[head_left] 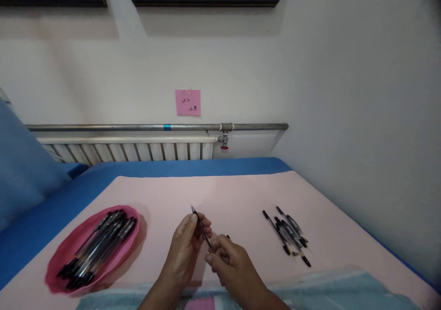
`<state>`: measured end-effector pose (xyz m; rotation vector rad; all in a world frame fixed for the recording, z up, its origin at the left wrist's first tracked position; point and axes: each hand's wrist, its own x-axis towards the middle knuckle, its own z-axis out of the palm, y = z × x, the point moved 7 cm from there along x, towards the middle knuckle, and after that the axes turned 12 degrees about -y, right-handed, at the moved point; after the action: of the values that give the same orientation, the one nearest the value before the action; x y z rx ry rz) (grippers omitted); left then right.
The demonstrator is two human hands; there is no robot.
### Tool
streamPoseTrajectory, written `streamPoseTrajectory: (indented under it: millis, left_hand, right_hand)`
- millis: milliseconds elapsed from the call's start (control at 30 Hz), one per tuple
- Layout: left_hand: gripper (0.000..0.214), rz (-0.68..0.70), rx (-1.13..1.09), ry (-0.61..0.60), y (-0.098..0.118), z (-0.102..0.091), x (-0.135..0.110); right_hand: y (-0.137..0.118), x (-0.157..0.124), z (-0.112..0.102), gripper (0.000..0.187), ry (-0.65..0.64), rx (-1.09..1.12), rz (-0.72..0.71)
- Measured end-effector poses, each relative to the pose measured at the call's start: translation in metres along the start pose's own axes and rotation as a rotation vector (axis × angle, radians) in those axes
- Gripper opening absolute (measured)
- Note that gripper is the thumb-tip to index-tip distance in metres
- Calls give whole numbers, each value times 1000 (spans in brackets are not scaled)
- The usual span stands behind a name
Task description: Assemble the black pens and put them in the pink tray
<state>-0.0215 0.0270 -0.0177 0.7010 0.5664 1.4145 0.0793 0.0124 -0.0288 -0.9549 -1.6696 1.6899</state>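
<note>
A clear-barrelled pen [204,231] with a dark grip slants between my two hands, its bare metallic tip pointing up and away from me. My left hand [186,241] is closed around it just below the tip, thumb on top. At the lower end, my right hand [231,259] pinches the barrel, and its fingers hide the pen's tail. A small dark end [228,237] shows just behind my right knuckles; I cannot make out what it belongs to.
To the left, a pink oval basket [57,280] holds several capped black pens. Several pens and pen parts [287,232] lie loosely on the pink tabletop [234,195] at right. Light-blue cloth [330,289] covers the near edge. A radiator [131,150] and a wall stand beyond.
</note>
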Motion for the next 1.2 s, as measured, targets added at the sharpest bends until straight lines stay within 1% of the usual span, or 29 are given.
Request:
streamPoseTrajectory:
  millis: [33,100,167,233,300,367,400,433,500,533,600,667,733,800,867,900,933,967,1033,1100,1133,1200]
  left_hand:
    - [22,0,6,-14,0,1,0]
    - [22,0,20,-32,1,3,0]
    - [23,-2,22,-33,1,3,0]
    - [23,-12,5,-27,-1,2,-1]
    - [24,-35,-17,-22,-2,2,-1]
    - [25,-37,-25,-16,0,1,0]
    - [26,-26,-21,-12,3,0,0]
    - [26,-7,-13,-5,7,-2,1]
    - [28,22,23,17,15,-6,2]
    - [30,10,51,30,16,-9,2]
    - [33,-64,125,45,14,-13,2]
    - [35,-160,209,30,7,-13,1]
    - [35,-230,281,-4,0,-11,0]
    - [33,-272,332,-36,-5,-7,-2]
    - [30,-302,366,-63,-7,-3,-3]
    - [30,-310,377,-73,-8,-2,-3]
    - [30,-317,385,-79,-8,0,-4]
    - [30,-327,391,-81,-9,1,-5]
    - [33,-349,405,-91,-11,4,-6]
    - [37,-382,422,-115,-16,8,-9]
    - [38,-400,431,-133,-19,10,-10]
    - [38,-435,449,-169,-26,14,-13]
  right_hand:
    - [0,0,-1,9,-3,7,9]
    - [0,0,3,12,-64,85,52]
    - [2,-1,11,16,-153,207,123]
    - [4,-3,20,20,-217,317,194]
    - [3,-4,24,23,-250,337,214]
    - [-1,-3,17,25,-248,216,196]
    - [-4,-2,8,26,-222,113,182]
    - [-6,-1,-5,28,-157,2,170]
    - [-14,-2,-40,22,59,-188,112]
    - [-19,-4,-56,18,172,-295,74]
    - [-21,-6,-72,15,247,-563,104]
    - [-15,-5,-70,13,208,-809,172]
    - [-7,-3,-59,11,135,-979,190]
    - [-1,-1,-49,9,95,-1089,181]
    - [2,1,-47,8,89,-1111,176]
    - [3,2,-51,7,97,-1066,181]
    - [3,2,-56,7,114,-971,190]
    - [3,2,-63,6,138,-829,197]
    - [3,2,-74,7,184,-439,175]
    - [-2,2,-80,12,229,-34,64]
    - [-6,2,-81,14,254,130,-8]
    - [-13,1,-80,17,292,361,-136]
